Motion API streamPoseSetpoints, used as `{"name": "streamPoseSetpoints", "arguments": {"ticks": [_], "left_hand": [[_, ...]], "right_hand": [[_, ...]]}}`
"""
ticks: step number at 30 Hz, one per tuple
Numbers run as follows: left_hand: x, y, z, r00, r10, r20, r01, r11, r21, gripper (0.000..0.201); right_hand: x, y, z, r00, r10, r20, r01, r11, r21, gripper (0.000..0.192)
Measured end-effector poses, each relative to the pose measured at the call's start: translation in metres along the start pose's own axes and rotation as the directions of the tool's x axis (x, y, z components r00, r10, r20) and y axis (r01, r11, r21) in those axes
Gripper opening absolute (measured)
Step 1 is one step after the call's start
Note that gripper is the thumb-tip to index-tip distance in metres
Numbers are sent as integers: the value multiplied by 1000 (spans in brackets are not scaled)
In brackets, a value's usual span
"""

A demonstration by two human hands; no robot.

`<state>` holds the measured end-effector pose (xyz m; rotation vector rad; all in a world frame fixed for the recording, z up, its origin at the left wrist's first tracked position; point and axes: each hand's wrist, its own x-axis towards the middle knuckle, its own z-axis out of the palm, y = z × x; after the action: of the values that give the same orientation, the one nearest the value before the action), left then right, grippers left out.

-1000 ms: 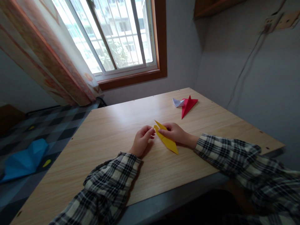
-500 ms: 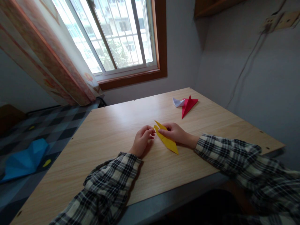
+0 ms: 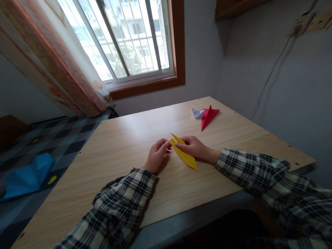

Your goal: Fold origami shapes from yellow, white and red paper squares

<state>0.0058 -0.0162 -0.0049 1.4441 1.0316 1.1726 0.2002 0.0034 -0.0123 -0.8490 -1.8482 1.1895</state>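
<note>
Folding step on yellow paper [image 3: 184,155]: our left hand [image 3: 157,156] pinches its upper tip, right hand [image 3: 195,147] presses its middle onto table [image 3: 124,145]. Next, we judge, a crease beside the pinch needs steady pressure.

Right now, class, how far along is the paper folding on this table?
Done: a red folded piece and a white one lie at the far side. In hand: the left hand pinches the yellow paper, the right hand presses it down. Left: it is a flat pointed shape only.
</note>
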Motion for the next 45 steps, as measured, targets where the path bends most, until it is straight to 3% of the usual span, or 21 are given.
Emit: {"name": "streamPoseSetpoints", "arguments": {"ticks": [24,45], "left_hand": [[0,0,1,1000,-24,4,24,998,-58,18],[1,-1,-1,1000,-2,15,2,1000,-5,17]], "right_hand": [[0,-2,0,1000,4,-12,-4,1000,-10,39],[-1,-2,1,1000,14,-12,-14,1000,17,39]]}}
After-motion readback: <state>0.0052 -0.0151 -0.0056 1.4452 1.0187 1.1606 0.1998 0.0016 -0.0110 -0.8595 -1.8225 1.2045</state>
